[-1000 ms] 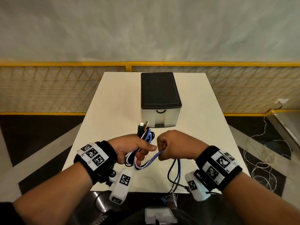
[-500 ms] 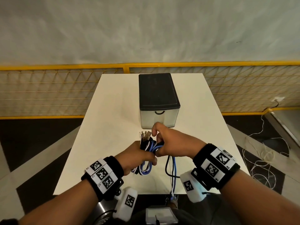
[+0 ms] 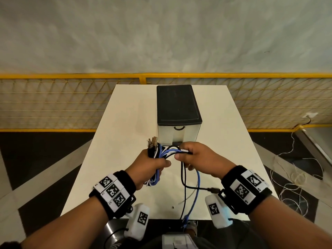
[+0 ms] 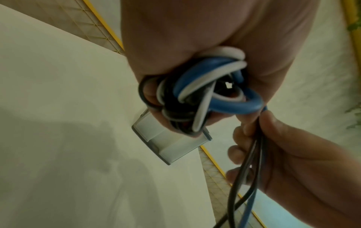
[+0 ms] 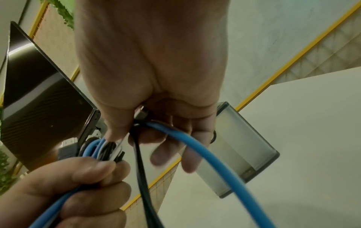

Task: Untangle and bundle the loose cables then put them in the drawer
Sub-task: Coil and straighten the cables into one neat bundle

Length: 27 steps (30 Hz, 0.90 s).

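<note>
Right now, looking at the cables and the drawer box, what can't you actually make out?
- Drawer box: the contents are hidden in the head view by the shut, frosted front.
- Cable bundle: the left hand covers its middle, so the cable count is unclear.
- Blue cable and black cable: their ends drop past the table edge.
- Right hand: its moving fingers are blurred in the right wrist view.

— What sort of place is this?
— A lab or test cell, by the look of it: a plain white table (image 3: 125,141) fenced by a yellow mesh barrier (image 3: 71,97), a bare grey wall (image 3: 161,33) behind, loose wires (image 3: 294,178) on the dark floor (image 3: 36,150).
</note>
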Tool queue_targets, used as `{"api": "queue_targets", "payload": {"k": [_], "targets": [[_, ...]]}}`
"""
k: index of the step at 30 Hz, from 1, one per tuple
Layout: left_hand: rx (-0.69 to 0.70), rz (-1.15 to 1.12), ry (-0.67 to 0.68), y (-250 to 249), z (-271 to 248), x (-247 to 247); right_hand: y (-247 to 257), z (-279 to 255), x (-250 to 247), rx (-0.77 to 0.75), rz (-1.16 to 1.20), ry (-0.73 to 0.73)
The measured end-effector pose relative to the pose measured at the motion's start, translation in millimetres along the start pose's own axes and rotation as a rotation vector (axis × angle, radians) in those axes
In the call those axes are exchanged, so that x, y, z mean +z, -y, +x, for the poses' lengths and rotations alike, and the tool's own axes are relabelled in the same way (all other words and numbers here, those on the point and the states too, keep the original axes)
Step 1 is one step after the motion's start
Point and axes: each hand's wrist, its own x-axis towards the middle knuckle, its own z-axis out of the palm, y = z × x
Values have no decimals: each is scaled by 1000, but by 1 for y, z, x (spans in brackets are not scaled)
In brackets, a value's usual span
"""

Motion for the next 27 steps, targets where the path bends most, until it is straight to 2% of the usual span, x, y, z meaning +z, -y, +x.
{"api": "queue_targets", "payload": {"k": [3, 7, 9, 13, 15, 19, 23, 27], "targets": [[35, -33, 1, -5, 0, 4, 4, -1, 1, 5, 211, -14], [-2, -303, -13, -12, -1, 19, 14, 7, 14, -49, 282, -259], [3, -387, 17, -17, -2, 26, 18, 7, 21, -42, 333, -318], [160, -337, 102, -19, -2, 29, 27, 1, 31, 39, 555, -170], [178, -303, 108, -18, -1, 29, 30, 0, 31, 78, 678, -85], [141, -353, 142, -15, -4, 27, 40, -8, 28, 67, 840, 52], [74, -438, 207, -18, -7, 28, 38, -9, 33, 25, 785, 40], [15, -459, 207, -20, -6, 25, 37, -7, 35, 2, 760, 70]]}}
